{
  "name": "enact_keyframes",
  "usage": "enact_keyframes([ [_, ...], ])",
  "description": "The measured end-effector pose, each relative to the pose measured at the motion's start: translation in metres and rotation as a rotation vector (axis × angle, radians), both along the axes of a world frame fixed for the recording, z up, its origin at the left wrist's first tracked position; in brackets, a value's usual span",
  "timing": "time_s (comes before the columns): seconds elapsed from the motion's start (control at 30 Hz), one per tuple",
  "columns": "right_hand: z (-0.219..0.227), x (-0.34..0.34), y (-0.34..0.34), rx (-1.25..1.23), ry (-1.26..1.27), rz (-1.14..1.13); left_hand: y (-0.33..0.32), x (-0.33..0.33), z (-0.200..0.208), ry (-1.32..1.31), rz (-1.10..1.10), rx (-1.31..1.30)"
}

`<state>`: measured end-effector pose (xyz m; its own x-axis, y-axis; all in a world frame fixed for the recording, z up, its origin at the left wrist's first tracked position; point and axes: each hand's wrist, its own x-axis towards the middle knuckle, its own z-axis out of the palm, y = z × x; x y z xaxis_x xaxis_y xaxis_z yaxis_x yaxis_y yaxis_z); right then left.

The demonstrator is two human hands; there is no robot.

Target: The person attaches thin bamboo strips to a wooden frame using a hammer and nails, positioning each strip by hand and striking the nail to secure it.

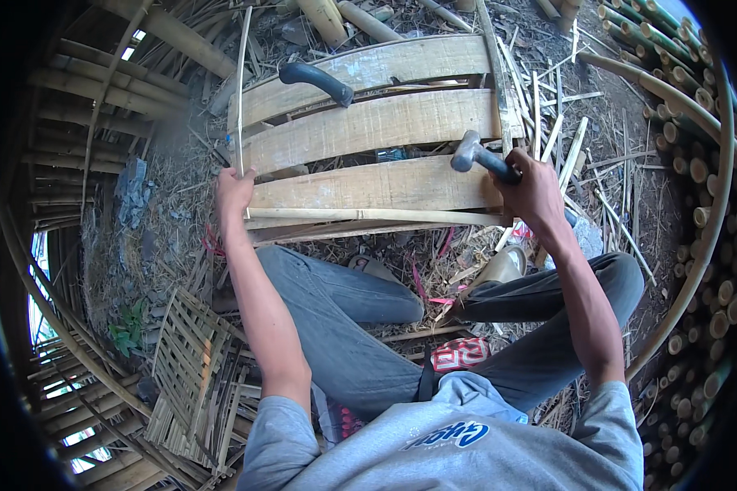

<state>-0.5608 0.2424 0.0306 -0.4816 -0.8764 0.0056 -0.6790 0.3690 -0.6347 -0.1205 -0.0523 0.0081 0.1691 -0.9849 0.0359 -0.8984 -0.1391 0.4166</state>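
Observation:
In front of my knees is a low bench of pale wooden slats (368,123) with gaps between them. My left hand (234,194) is closed at its near left corner, pinching a thin bamboo strip (241,90) that runs away along the left edge. A second bamboo strip (368,215) lies along the near edge, between my hands. At the near right corner my right hand (535,190) is wrapped round the dark handle of a hammer (468,152), its metal head pointing left over the slats. A dark curved handle (315,80) rests on the far slats; whatever it belongs to is unclear.
Stacked bamboo poles (704,213) line the right side, with a long bent pole (712,221) before them. A woven bamboo panel (187,352) lies at the lower left. Split bamboo offcuts (573,155) litter the ground right of the bench.

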Motion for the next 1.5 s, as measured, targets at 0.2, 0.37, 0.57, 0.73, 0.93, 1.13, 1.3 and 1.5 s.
enact_keyframes([
  [0.2, 0.01, 0.005, 0.002, -0.162, 0.196, 0.006, -0.015, 0.028, -0.003, 0.008, -0.072, 0.055],
  [0.37, 0.0, -0.021, 0.002, -0.358, 0.189, -0.083, -0.016, 0.033, -0.003, 0.126, -0.083, -0.011],
  [0.57, 0.013, -0.062, 0.009, -0.119, 0.055, -0.301, -0.012, 0.053, -0.002, 0.238, -0.205, -0.072],
  [0.73, 0.002, -0.123, 0.04, 0.044, -0.062, -0.518, -0.019, 0.042, 0.002, 0.004, -0.272, 0.018],
  [0.93, -0.057, -0.142, 0.033, 0.03, -0.454, -0.751, -0.037, 0.058, 0.0, -0.01, -0.169, -0.04],
  [1.13, -0.199, -0.13, 0.012, 0.166, -0.258, -0.788, -0.027, 0.025, 0.008, -0.18, -0.144, -0.038],
  [1.3, -0.276, -0.152, -0.004, 0.145, -0.192, -0.752, -0.028, 0.03, -0.002, -0.046, -0.307, -0.072],
  [1.5, -0.288, -0.113, -0.014, 0.042, -0.032, -0.667, 0.01, 0.045, 0.03, 0.36, -0.155, 0.101],
])
